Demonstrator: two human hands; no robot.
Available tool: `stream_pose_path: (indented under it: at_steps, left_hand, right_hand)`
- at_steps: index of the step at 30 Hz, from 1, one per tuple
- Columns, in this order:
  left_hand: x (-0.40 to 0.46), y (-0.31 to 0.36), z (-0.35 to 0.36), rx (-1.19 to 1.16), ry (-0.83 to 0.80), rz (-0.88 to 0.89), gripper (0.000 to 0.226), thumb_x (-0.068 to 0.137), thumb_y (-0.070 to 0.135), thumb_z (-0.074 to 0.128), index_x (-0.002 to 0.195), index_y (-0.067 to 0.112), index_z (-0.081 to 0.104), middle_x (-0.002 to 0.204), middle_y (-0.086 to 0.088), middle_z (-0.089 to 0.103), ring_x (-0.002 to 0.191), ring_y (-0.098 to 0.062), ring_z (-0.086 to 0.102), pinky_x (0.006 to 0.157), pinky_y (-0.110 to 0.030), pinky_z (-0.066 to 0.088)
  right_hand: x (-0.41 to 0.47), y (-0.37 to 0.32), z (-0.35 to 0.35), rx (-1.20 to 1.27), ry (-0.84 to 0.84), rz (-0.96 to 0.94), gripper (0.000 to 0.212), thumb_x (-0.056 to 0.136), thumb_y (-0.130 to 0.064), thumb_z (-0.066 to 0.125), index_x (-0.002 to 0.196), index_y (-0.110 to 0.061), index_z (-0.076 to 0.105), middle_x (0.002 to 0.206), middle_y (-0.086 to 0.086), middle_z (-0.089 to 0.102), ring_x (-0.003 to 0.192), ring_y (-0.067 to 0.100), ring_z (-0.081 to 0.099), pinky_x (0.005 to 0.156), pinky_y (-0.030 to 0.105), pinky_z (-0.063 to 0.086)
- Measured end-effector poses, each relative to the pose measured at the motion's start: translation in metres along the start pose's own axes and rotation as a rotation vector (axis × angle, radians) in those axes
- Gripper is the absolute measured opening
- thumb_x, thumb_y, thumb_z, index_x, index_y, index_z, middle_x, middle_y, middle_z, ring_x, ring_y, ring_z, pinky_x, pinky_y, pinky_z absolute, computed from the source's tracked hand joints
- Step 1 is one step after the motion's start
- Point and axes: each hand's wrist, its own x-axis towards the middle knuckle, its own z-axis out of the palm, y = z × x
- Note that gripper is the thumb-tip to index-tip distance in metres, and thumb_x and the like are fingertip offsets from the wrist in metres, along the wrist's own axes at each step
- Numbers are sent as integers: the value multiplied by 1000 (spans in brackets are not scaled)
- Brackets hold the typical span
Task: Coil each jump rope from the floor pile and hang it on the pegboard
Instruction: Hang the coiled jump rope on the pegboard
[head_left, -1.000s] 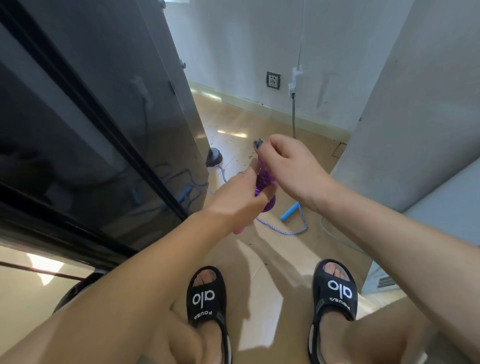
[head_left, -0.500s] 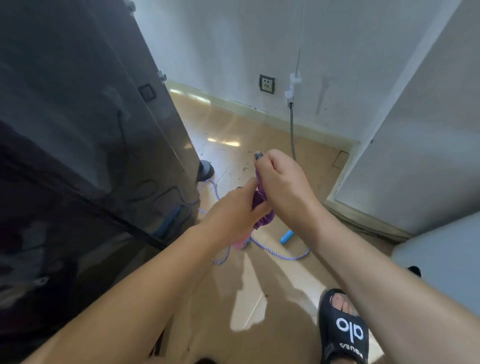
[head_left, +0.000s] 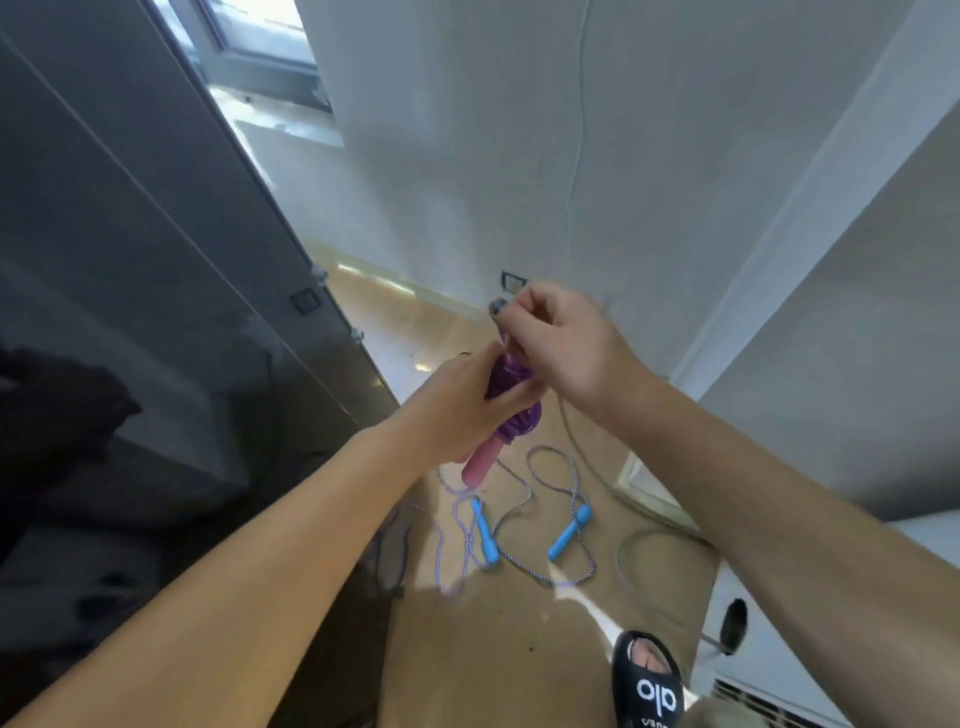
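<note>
1. purple jump rope (head_left: 511, 410) sits bunched between both hands at mid-frame, held up well above the floor; its pink handle (head_left: 479, 465) pokes down and toward the viewer's left, so the bundle's long axis runs on a slant from upper right to lower left.
2. left hand (head_left: 462, 395) is closed around the coil's middle from the left side, fingers wrapped over the purple loops.
3. right hand (head_left: 558, 343) is pinched shut at the top end of the bundle, gripping what looks like the other handle or a strand; a dark tip (head_left: 497, 306) shows just past its fingertips.
4. both hands touch the rope; the right one is higher and farther out, the left lower and nearer the pink end.
5. blue-handled jump rope (head_left: 519, 525) lies loose on the floor (head_left: 498, 649) below the hands, well apart from them, uncoiled.
6. no pegboard shows in this view, so which way the hanging spot lies cannot be told.
7. the coil's finish is hidden: the fingers cover whether the last turn is tucked or free, and motion blur softens the strands.
</note>
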Motion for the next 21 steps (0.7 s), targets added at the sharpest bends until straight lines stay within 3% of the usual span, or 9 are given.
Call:
stream_pose_path:
  at_steps: [2, 4, 8, 10, 13, 15, 18, 21]
  left_hand:
    - [2, 41, -52, -77, 48, -7, 40, 99, 55, 46, 121, 22, 51, 95, 6, 66, 83, -10, 65, 76, -30, 53]
    - [2, 86, -104, -126, 107, 41, 37, 103, 49, 45, 130, 24, 44, 95, 14, 61, 80, -2, 62, 69, -22, 48]
    - [0, 171, -187, -78, 152, 213, 37, 107, 31, 44, 141, 15, 42, 97, -6, 68, 84, -25, 67, 79, -42, 54]
    - [2, 206, -220, -100, 162, 217, 34, 108, 31, 42, 138, 17, 47, 97, -9, 70, 86, -26, 68, 82, -47, 54]
    - [6, 249, -258, -171, 167, 201, 26, 109, 33, 38, 132, 30, 50, 93, 8, 69, 86, -9, 67, 78, -32, 54]
    - [7, 273, -275, -174, 177, 213, 28, 109, 30, 36, 135, 31, 48, 93, 10, 68, 86, -6, 66, 77, -27, 53]
    - [12, 299, -290, -200, 165, 201, 30, 109, 29, 37, 137, 26, 46, 101, -6, 69, 90, -17, 67, 84, -37, 56]
    - [20, 317, -299, -200, 140, 195, 29, 109, 30, 38, 136, 24, 48, 106, -6, 69, 94, -20, 67, 88, -44, 56]
  right_hand:
    - [8, -61, -34, -74, -10, -54, 31, 93, -33, 58, 77, -6, 58, 79, 15, 68, 76, 31, 63, 76, 46, 52]
    - [14, -120, -67, -127, -10, -114, 29, 94, -33, 57, 77, -10, 59, 78, 11, 68, 76, 27, 64, 73, 41, 51]
    - [22, -224, -123, -201, 64, -208, 24, 97, -30, 58, 82, -13, 64, 74, -6, 65, 70, 7, 58, 63, 18, 43]
    - [25, -261, -147, -190, 92, -217, 24, 97, -31, 58, 85, -12, 65, 79, -3, 67, 74, 11, 61, 67, 23, 48]
    - [29, -299, -179, -143, 126, -212, 15, 95, -27, 59, 90, -13, 63, 85, 2, 69, 81, 18, 65, 73, 32, 52]
    - [32, -315, -197, -115, 162, -223, 9, 94, -22, 60, 92, -14, 63, 88, 1, 70, 85, 19, 67, 76, 33, 54]
    - [39, -326, -214, -48, 217, -239, 5, 96, -19, 61, 94, -19, 66, 88, -4, 71, 84, 11, 67, 73, 21, 52]
    - [47, -329, -228, -1, 234, -255, 10, 96, -18, 60, 94, -24, 69, 87, -7, 73, 85, 8, 67, 75, 21, 52]
